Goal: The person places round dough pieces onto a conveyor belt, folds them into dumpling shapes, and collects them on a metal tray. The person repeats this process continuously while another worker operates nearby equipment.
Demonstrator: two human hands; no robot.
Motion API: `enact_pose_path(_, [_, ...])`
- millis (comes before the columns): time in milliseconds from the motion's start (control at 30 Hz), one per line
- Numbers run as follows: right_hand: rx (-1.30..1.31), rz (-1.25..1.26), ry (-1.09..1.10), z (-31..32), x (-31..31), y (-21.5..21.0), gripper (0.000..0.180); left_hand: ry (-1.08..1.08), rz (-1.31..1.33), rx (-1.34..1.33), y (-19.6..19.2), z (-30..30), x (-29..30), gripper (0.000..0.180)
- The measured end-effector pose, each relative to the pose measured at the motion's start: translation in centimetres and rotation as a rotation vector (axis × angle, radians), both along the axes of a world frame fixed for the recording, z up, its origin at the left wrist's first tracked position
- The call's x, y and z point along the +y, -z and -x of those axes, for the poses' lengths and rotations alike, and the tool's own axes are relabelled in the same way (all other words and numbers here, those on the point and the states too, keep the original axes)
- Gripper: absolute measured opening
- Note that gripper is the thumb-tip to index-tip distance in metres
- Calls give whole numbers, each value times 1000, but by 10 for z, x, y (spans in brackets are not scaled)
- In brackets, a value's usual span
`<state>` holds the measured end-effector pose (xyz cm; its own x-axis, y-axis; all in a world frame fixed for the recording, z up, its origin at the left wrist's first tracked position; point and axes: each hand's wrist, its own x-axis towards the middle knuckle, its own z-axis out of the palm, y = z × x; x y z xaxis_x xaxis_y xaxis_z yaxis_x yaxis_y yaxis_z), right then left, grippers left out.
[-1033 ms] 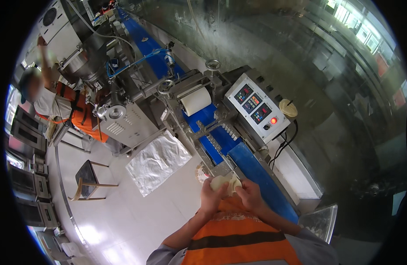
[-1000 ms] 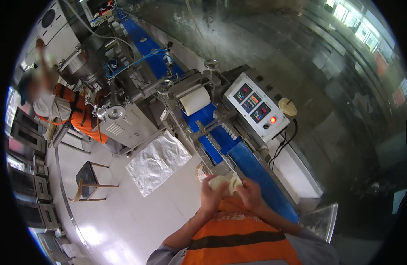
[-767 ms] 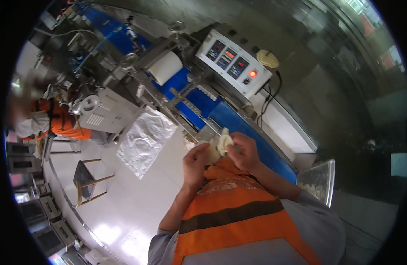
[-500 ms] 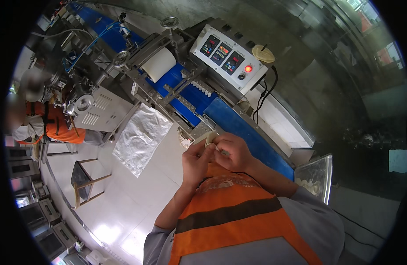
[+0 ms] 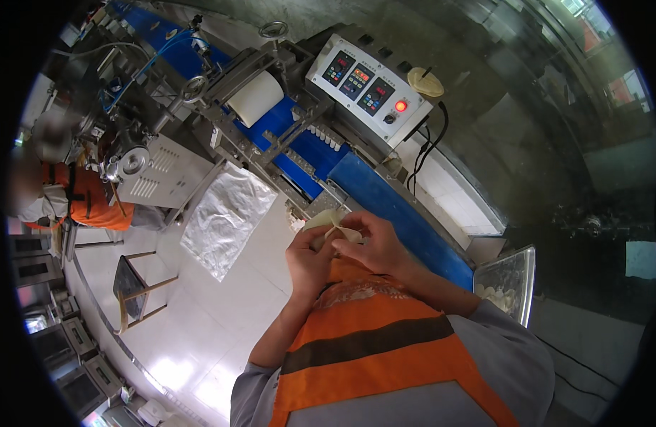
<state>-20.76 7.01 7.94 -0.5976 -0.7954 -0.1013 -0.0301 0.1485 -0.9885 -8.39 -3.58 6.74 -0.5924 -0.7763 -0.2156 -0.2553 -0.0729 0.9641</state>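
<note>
Both hands pinch a thin, pale dough wrapper (image 5: 325, 219) just in front of the apron. Its left side spreads out as a rounded flap, and a fold or gathered edge lies between the fingertips. My left hand (image 5: 308, 257) grips it from the left, thumb raised against the near edge. At the right edge, my right hand (image 5: 379, 243) has its fingers curled over the dough. Whether there is filling inside is hidden by the fingers.
Beyond my hands runs a blue conveyor (image 5: 385, 210) with a pale roller (image 5: 256, 101) and a row of small white pieces (image 5: 323, 138). A control box (image 5: 360, 89) stands behind it. A clear tub (image 5: 520, 288) sits at right, a plastic sheet (image 5: 228, 220) and stool (image 5: 132, 288) at left; another person (image 5: 93, 199) is far left.
The wrapper shows wider and more spread between my fingers than before. My fingers have shifted along its edge, and both hands remain in about the same place.
</note>
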Motion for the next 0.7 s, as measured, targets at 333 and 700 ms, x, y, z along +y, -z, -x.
enact_pose_path(333, [-684,477,484,45,16,82,16,-328,-579,390,27,-15,-25,24])
enact_pose_path(700, [-421,-126,267,117,-53,152,32,-246,-777,386,33,-18,-8,19])
